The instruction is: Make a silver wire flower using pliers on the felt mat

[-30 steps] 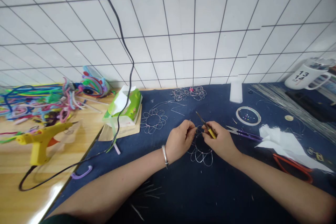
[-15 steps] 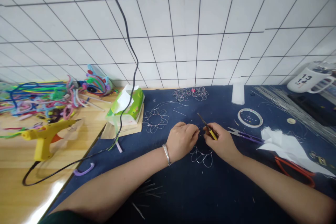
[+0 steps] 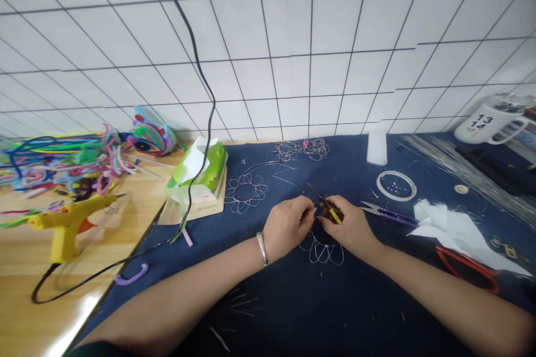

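Observation:
My left hand [image 3: 290,222] is closed in a pinch at the upper left of a looped wire flower [image 3: 325,252]. Its silver petals hang below both hands over the dark blue cloth; the upper part is hidden by my fingers. In my right hand [image 3: 352,228] lie yellow-handled pliers [image 3: 335,213], their dark jaws pointing up and left. The thumb and fingertips of that hand also meet at the flower's upper edge, close to my left fingertips. A finished-looking wire flower ring [image 3: 245,193] lies flat to the left.
Behind are tangled wire flowers [image 3: 301,149]. At right lie purple-handled scissors [image 3: 389,213], a round bead dish [image 3: 396,186], white cloth [image 3: 452,228], red-handled scissors [image 3: 467,268] and a wire bundle [image 3: 469,167]. At left are a tissue pack [image 3: 199,170] and yellow glue gun [image 3: 71,226], its black cord crossing the cloth.
My two hands have come slightly closer together at the wire flower, and its lower petals have shifted a little. The view has moved slightly; the pliers stay in my right hand.

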Demonstrator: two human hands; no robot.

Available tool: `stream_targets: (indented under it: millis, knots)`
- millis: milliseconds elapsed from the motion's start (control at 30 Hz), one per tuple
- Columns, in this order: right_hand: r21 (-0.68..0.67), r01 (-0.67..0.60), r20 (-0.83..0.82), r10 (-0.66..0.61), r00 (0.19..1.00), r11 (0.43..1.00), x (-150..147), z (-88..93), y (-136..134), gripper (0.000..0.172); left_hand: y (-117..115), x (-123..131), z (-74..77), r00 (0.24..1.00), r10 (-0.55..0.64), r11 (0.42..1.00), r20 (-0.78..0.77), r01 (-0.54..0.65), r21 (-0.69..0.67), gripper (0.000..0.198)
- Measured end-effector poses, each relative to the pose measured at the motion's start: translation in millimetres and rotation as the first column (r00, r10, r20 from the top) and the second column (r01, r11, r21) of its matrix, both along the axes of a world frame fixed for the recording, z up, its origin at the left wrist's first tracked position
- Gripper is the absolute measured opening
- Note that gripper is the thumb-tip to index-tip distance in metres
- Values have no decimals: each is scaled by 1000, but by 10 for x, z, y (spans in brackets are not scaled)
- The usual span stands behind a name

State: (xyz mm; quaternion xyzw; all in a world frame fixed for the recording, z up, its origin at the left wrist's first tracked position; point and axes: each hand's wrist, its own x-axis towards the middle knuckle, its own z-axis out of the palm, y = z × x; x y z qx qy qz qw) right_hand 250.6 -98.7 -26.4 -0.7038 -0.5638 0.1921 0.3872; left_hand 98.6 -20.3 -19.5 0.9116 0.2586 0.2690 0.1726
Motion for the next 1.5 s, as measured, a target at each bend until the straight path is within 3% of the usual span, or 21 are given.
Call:
stream_targets:
  millis: [367, 800, 1233, 1500]
  knots:
    - [5, 5, 5, -5, 1000, 1000, 18, -19, 0, 22, -29, -17, 34, 1000, -6, 998, 19, 7, -64, 9]
    - [1, 10, 23, -10, 1000, 1000, 10, -8, 3, 20, -23, -4, 29, 1000, 7, 1000, -11, -7, -19, 9]
    - [14, 7, 46, -8, 999, 1000, 4, -49, 2, 20, 25, 8, -25, 980, 68, 975, -186, -26, 219, 18]
    - [-3, -25, 54, 25, 998, 1000, 3, -35, -1, 22, 3, 22, 37, 957, 17, 937, -291, 86, 338, 19]
